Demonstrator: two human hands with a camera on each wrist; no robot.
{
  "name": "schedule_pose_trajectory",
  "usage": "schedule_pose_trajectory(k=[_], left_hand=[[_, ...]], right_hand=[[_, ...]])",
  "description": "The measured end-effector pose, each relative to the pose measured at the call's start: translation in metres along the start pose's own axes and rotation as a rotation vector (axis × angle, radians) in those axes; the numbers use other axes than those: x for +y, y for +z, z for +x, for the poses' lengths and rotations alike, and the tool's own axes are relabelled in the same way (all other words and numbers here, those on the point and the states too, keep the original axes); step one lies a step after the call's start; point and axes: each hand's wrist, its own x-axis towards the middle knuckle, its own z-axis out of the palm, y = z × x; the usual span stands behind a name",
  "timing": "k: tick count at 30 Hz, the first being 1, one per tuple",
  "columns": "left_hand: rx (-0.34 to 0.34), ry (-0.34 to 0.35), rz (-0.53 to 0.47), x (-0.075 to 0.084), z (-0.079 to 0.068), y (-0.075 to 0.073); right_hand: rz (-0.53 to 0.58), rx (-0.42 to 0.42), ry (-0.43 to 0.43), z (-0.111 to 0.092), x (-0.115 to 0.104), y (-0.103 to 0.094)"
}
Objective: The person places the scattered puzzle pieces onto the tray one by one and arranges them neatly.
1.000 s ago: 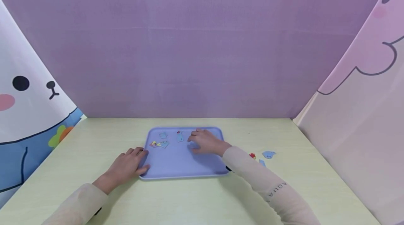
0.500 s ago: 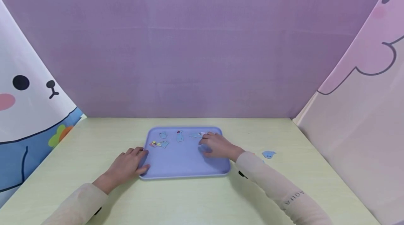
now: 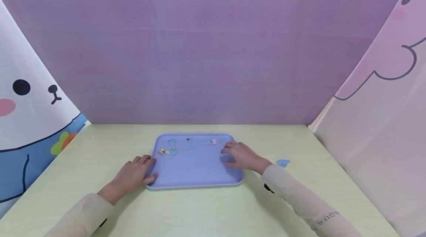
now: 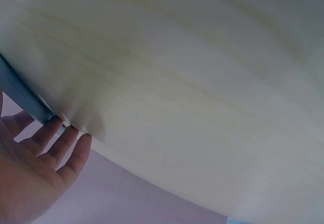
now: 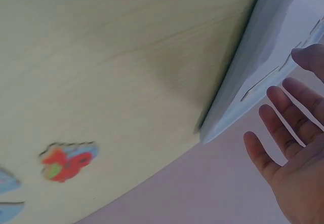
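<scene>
A lilac tray lies on the table with several thin puzzle pieces on it. My left hand rests at the tray's left rim, fingers spread and fairly straight. Over the tray's right part is my right hand, its fingers loosely bent with nothing seen between them. Just beyond its fingertips a pale blue puzzle piece shows in part. To its left lies a long blue piece with a pink end. Further left are a blue piece with a red spot, a small blue piece and a yellow-and-blue piece.
Right of the tray, a blue puzzle piece lies on the pale wooden table. The right wrist view also shows a red-and-blue piece on the tabletop. A purple panel stands behind the table.
My right hand has shifted rightward across the tray, uncovering the long blue piece with the pink end and then part of another blue piece. My left hand stays at the rim.
</scene>
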Motion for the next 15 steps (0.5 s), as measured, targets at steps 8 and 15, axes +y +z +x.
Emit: schedule_pose_trajectory(k=[8, 15], left_hand=[[-0.004, -0.008, -0.004, -0.002, 0.000, 0.002], [-0.006, -0.008, -0.007, -0.002, 0.001, 0.003]], right_hand=[[0.011, 0.007, 0.038, -0.019, 0.009, -0.003], [0.056, 0.046, 0.063, -0.037, 0.019, -0.006]])
